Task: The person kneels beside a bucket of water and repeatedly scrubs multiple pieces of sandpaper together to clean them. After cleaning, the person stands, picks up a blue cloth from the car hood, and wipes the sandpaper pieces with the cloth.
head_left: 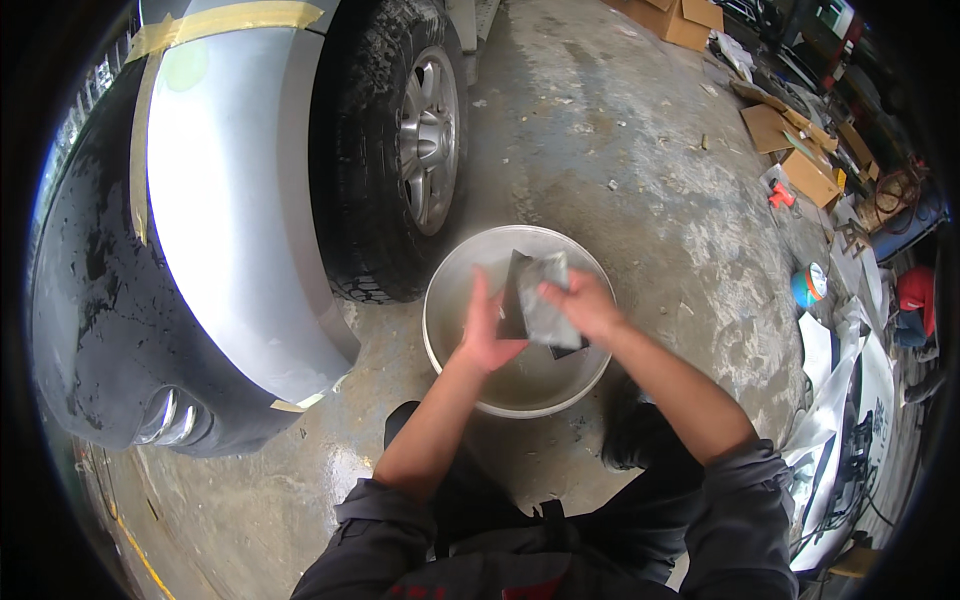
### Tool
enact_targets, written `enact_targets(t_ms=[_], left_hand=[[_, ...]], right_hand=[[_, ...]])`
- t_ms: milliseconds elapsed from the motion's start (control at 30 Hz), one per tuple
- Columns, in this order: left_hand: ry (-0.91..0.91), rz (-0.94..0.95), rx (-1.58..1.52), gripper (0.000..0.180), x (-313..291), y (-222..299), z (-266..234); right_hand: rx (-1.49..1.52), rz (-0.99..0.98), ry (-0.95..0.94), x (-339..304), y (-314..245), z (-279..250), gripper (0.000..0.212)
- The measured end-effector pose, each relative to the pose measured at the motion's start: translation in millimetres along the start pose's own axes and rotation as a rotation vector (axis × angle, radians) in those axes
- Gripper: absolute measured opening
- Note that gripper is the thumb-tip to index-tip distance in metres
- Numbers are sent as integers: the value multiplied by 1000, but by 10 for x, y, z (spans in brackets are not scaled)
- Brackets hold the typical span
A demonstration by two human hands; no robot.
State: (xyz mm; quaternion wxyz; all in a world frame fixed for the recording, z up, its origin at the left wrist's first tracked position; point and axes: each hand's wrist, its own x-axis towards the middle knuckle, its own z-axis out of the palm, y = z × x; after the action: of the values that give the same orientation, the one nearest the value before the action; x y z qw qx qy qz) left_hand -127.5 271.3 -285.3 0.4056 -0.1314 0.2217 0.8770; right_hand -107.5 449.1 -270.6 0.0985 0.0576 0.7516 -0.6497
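Observation:
Both my hands are over a wide round whitish basin point(440, 375) on the floor, slightly smeared by motion. My right hand point(592, 308) is closed on a flat grey rectangular pad point(546, 318), thumb on its upper face. A dark sheet point(512, 300), perhaps sandpaper, shows along the pad's left side, and a dark corner shows below it. My left hand point(484, 332) is open beside the sheet, fingers stretched upward and thumb side toward the pad. Whether it touches the sheet, I cannot tell. Inside, the basin looks pale and cloudy.
At left stands a car with a silver-grey and black panel point(230, 200), edged by masking tape point(142, 180). Its wheel point(428, 140) is close to the basin. Cardboard boxes point(805, 175), a blue tub point(806, 286) and a white car part point(868, 420) lie at right.

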Motion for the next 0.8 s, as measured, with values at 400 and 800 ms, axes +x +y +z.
enact_targets(t_ms=[400,800], left_hand=[[354,640,305,55,363,-18,-370],[247,351,945,20,9,-173,-77]], right_hand=[[303,205,249,-220,-135,-107,28],[353,89,285,-132,-97,-161,22]])
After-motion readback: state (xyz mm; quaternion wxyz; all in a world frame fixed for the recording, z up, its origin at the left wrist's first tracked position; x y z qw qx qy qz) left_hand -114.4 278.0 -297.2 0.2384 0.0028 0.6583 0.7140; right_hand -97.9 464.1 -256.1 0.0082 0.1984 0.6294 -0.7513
